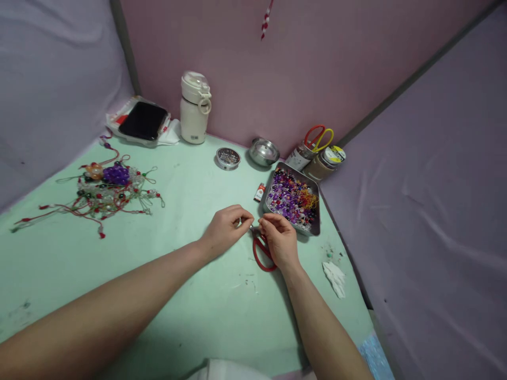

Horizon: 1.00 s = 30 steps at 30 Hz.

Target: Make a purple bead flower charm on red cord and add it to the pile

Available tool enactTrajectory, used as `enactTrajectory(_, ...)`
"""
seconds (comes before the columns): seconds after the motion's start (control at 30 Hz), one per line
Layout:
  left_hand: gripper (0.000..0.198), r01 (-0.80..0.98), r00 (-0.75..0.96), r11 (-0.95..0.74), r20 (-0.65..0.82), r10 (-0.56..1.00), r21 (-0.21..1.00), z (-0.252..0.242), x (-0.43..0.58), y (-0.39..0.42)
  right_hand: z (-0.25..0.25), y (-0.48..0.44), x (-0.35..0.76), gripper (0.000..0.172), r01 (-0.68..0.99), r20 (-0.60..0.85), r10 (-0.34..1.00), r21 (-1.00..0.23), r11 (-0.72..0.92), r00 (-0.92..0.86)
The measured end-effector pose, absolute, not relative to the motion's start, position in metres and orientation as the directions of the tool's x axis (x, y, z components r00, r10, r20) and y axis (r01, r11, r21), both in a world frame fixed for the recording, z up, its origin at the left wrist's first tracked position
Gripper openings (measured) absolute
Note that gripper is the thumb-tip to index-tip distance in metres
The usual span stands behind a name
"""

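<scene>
My left hand point(226, 228) is closed in a pinch, thumb against forefinger, above the middle of the table. Close by on its right, my right hand point(282, 241) also pinches, its fingertips a small gap away from the left ones. Whatever sits between the fingers of either hand is too small to make out. Below them lies a pair of scissors with red handles point(259, 259), partly covered by my right hand. Just beyond that hand stands a metal tray point(319, 224) full of purple, red and clear beads point(289, 196), with a tangle of orange cord point(309, 199) on top.
A lighter point(259, 192) lies left of the tray. Behind stand a round clear case point(228, 158), a metal bowl point(264, 153), two jars point(324, 164), one holding scissors, and a white bottle point(194, 113). Beaded strings point(114, 192) and a phone point(143, 120) lie left, crumpled tissue point(335, 278) right.
</scene>
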State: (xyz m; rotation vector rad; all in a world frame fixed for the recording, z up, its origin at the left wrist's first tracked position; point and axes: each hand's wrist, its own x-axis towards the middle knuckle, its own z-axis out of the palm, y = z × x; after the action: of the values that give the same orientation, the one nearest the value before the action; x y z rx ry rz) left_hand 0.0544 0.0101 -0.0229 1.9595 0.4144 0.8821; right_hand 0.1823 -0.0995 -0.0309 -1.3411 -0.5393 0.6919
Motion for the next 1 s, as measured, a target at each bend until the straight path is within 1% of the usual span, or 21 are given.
enactTrajectory(0.1, 0.011, -0.061, 0.685, -0.524, 0.417, 0.597, 0.85, -0.0224, 0.0542, 0.0096, -0.0305, -0.0993, 0.1825, 0.016, -0.17, -0.055, 0.725, -0.982, 0.087, 0.686)
enactTrajectory(0.3, 0.011, -0.069, 0.685, -0.533, 0.428, 0.59, 0.844, -0.0234, 0.0544, 0.0098, -0.0274, -0.0987, 0.1813, 0.017, -0.229, -0.091, 0.726, -0.969, 0.093, 0.682)
enactTrajectory(0.67, 0.011, -0.057, 0.685, -0.539, 0.426, 0.591, 0.84, -0.0222, 0.0545, 0.0108, -0.0273, -0.0981, 0.1815, 0.016, -0.181, -0.068, 0.716, -0.98, 0.082, 0.695)
enactTrajectory(1.0, 0.011, -0.054, 0.684, -0.536, 0.422, 0.595, 0.843, -0.0225, 0.0541, 0.0104, -0.0318, -0.1007, 0.1834, 0.02, -0.17, -0.085, 0.71, -0.984, 0.05, 0.699)
